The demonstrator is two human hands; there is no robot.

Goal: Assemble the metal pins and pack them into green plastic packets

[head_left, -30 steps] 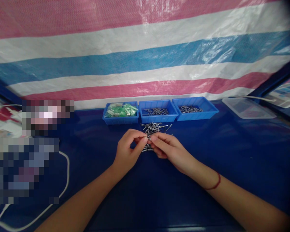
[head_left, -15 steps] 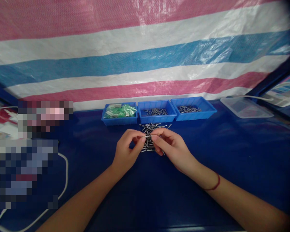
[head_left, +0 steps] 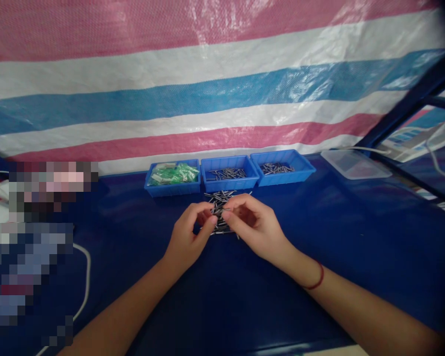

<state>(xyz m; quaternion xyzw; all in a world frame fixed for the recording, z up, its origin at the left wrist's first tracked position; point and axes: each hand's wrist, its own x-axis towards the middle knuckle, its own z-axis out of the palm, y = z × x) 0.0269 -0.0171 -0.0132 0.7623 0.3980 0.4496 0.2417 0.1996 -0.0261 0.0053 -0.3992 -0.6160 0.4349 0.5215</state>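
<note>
Over a loose pile of thin metal pins [head_left: 218, 199] on the blue table, my two hands are close together. My right hand [head_left: 263, 230] is closed in a pinch, and the end of a slim metal pin [head_left: 228, 209] shows at its fingertips. My left hand [head_left: 187, 232] faces it with thumb and forefinger drawn together. Whatever may lie between those left fingertips is too small to tell from the pile behind. Part of the pile is hidden by my fingers.
Behind the pile stand three blue bins: the left bin [head_left: 174, 189] holds green plastic packets, the middle bin [head_left: 232, 185] and right bin [head_left: 291, 179] hold metal pins. A clear plastic lid [head_left: 356, 164] lies right. A white cable [head_left: 88, 277] curves at left beside blurred-out areas. Striped sheeting [head_left: 193, 106] hangs behind.
The view has shifted slightly, so bins and pile appear further left. The pin that spanned both hands' fingertips now shows only near the right ones; the hands stay close together.
</note>
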